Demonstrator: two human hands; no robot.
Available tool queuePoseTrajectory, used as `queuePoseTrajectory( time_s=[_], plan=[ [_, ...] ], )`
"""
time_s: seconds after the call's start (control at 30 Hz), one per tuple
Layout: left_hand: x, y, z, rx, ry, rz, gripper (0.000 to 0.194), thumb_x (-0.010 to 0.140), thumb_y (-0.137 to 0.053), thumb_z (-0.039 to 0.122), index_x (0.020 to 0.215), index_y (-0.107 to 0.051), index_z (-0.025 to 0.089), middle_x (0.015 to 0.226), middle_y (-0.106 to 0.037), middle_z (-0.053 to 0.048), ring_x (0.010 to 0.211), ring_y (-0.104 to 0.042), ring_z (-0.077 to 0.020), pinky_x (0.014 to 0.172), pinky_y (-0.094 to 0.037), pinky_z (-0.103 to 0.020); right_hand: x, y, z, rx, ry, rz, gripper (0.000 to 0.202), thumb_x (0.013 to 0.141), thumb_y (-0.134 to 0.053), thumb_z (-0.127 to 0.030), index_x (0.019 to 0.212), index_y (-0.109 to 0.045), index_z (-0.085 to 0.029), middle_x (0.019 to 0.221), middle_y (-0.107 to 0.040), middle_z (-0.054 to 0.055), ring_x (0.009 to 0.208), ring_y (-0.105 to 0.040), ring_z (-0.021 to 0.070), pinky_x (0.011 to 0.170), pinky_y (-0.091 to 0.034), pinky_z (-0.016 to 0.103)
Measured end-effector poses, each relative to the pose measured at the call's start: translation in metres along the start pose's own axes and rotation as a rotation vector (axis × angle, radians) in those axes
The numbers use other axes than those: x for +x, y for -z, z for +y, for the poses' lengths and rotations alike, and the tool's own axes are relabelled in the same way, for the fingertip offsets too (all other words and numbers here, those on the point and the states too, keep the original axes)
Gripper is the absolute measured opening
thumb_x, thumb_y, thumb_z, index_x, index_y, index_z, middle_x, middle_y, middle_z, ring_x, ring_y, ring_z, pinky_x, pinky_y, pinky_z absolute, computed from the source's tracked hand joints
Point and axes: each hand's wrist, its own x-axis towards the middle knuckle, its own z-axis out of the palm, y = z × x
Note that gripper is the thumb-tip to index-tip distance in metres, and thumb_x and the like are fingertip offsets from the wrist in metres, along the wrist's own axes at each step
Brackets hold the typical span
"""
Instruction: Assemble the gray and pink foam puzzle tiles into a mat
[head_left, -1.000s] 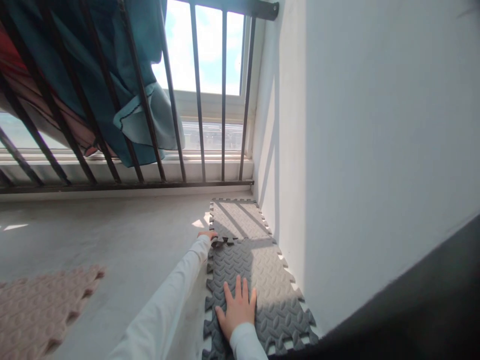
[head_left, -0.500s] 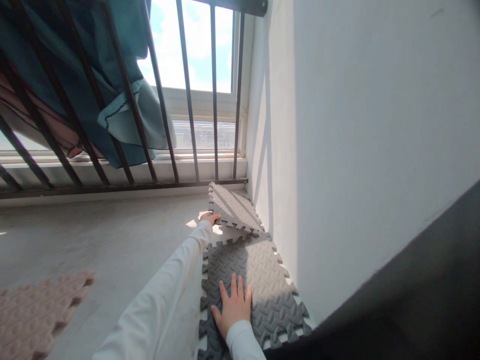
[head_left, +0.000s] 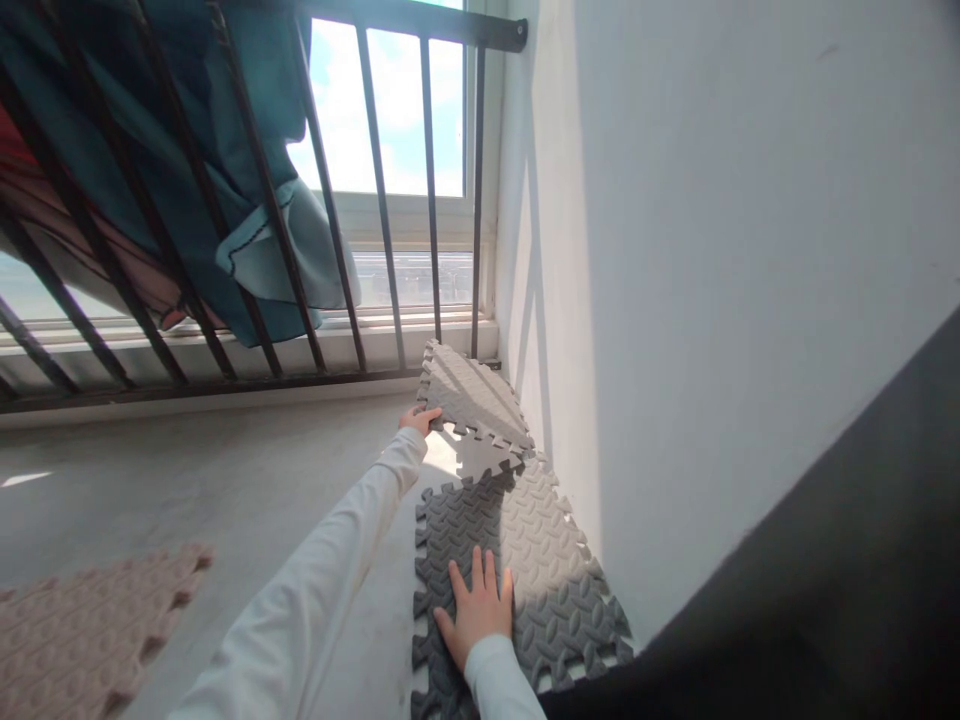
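In the head view, my left hand (head_left: 421,418) reaches far forward and grips the near left corner of a light grey foam floor tile (head_left: 480,398). That tile is raised and tilted, its left side off the floor and its right side low along the wall. My right hand (head_left: 481,612) lies flat with fingers spread on a darker grey foam tile (head_left: 517,520), which rests on the floor. Both tiles have jigsaw-tooth edges; they come close or touch near the wall, while a gap shows between them on the left.
A white wall (head_left: 705,240) bounds the right side. Ahead stands a dark metal railing (head_left: 379,190) before a window, with teal cloth (head_left: 262,250) hanging behind the bars. A pinkish foam mat (head_left: 82,620) lies on the grey floor (head_left: 225,480) at left.
My left hand has lifted the far tile's left side higher, widening the gap beneath it. My right hand stays flat on the near tile. The whole view has shifted slightly.
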Motion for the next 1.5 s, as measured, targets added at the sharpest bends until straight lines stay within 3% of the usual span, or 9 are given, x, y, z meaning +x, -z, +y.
queuePoseTrajectory(
  time_s=[0.63, 0.73, 0.83, 0.93, 1.03, 1.17, 1.37, 1.43, 1.5],
  plan=[
    [-0.021, -0.021, 0.066, -0.033, -0.069, -0.018, 0.022, 0.046, -0.067, 0.004, 0.059, -0.053, 0.014, 0.047, -0.054, 0.002, 0.052, -0.059, -0.0167, 0.05, -0.049, -0.028, -0.002, 0.0, 0.0, -0.005, 0.01, 0.001, 0.059, 0.075, -0.036, -0.056, 0.128, -0.03, -0.03, 0.14, -0.012, 0.01, 0.128, -0.004, 0.0273, 0.099, 0.0, 0.052],
    [-0.016, -0.016, 0.087, -0.061, -0.065, 0.037, 0.02, 0.051, -0.064, 0.006, 0.061, -0.049, 0.015, 0.048, -0.053, 0.004, 0.052, -0.059, -0.0149, 0.049, -0.048, -0.027, -0.001, -0.003, 0.002, 0.008, 0.009, 0.014, 0.059, 0.074, -0.037, -0.058, 0.128, -0.03, -0.032, 0.14, -0.012, 0.01, 0.128, -0.005, 0.0276, 0.098, -0.001, 0.053],
    [-0.008, 0.006, 0.109, -0.085, -0.073, 0.084, 0.02, 0.052, -0.062, 0.006, 0.062, -0.047, 0.015, 0.049, -0.053, 0.004, 0.053, -0.06, -0.0151, 0.048, -0.046, -0.025, 0.0, -0.006, 0.004, 0.01, 0.013, 0.027, 0.059, 0.075, -0.034, -0.059, 0.127, -0.03, -0.032, 0.14, -0.013, 0.009, 0.128, -0.006, 0.0275, 0.098, -0.002, 0.053],
    [-0.01, 0.045, 0.127, -0.116, -0.116, 0.089, 0.02, 0.052, -0.061, 0.004, 0.061, -0.048, 0.014, 0.048, -0.054, 0.005, 0.05, -0.06, -0.0145, 0.044, -0.042, -0.021, 0.0, -0.008, 0.004, 0.007, 0.019, 0.03, 0.058, 0.076, -0.033, -0.059, 0.127, -0.03, -0.032, 0.14, -0.014, 0.009, 0.128, -0.006, 0.0274, 0.099, -0.002, 0.053],
    [-0.027, 0.105, 0.139, -0.132, -0.107, 0.107, 0.015, 0.056, -0.059, 0.003, 0.061, -0.05, 0.014, 0.046, -0.056, 0.005, 0.044, -0.057, -0.0113, 0.041, -0.04, -0.018, 0.001, -0.01, 0.005, -0.028, 0.023, 0.064, 0.056, 0.076, -0.034, -0.056, 0.127, -0.033, -0.031, 0.14, -0.018, 0.008, 0.127, -0.009, 0.0275, 0.099, -0.004, 0.052],
    [-0.063, 0.213, 0.143, -0.186, 0.0, 0.209, 0.012, 0.067, -0.052, 0.004, 0.06, -0.053, 0.014, 0.045, -0.059, 0.004, 0.04, -0.055, -0.0078, 0.04, -0.041, -0.016, 0.0, -0.011, 0.01, -0.077, 0.004, 0.146, 0.054, 0.079, -0.032, -0.046, 0.128, -0.033, -0.024, 0.137, -0.028, 0.008, 0.125, -0.021, 0.0254, 0.099, -0.014, 0.047],
    [-0.136, 0.4, 0.118, -0.256, 0.08, 0.586, 0.02, 0.066, -0.052, 0.009, 0.051, -0.057, 0.02, 0.042, -0.06, 0.007, 0.035, -0.051, -0.0069, 0.033, -0.041, -0.014, -0.01, -0.015, 0.028, -0.116, 0.001, 0.301, 0.051, 0.077, -0.033, -0.033, 0.126, -0.037, -0.019, 0.132, -0.036, 0.009, 0.121, -0.03, 0.022, 0.094, -0.027, 0.042],
    [-0.163, 0.448, 0.106, -0.246, 0.086, 0.673, 0.022, 0.064, -0.052, 0.01, 0.047, -0.058, 0.022, 0.042, -0.06, 0.008, 0.035, -0.052, -0.0077, 0.032, -0.04, -0.014, -0.014, -0.018, 0.035, -0.096, -0.003, 0.369, 0.051, 0.075, -0.034, -0.032, 0.124, -0.04, -0.018, 0.13, -0.039, 0.009, 0.119, -0.034, 0.0203, 0.094, -0.029, 0.039],
    [-0.189, 0.481, 0.099, -0.242, 0.107, 0.778, 0.024, 0.062, -0.052, 0.01, 0.044, -0.059, 0.024, 0.043, -0.061, 0.009, 0.038, -0.055, -0.0097, 0.034, -0.042, -0.016, -0.018, -0.02, 0.04, -0.076, -0.013, 0.406, 0.051, 0.075, -0.033, -0.032, 0.123, -0.041, -0.017, 0.128, -0.042, 0.009, 0.117, -0.036, 0.0194, 0.092, -0.031, 0.037]
  ],
)
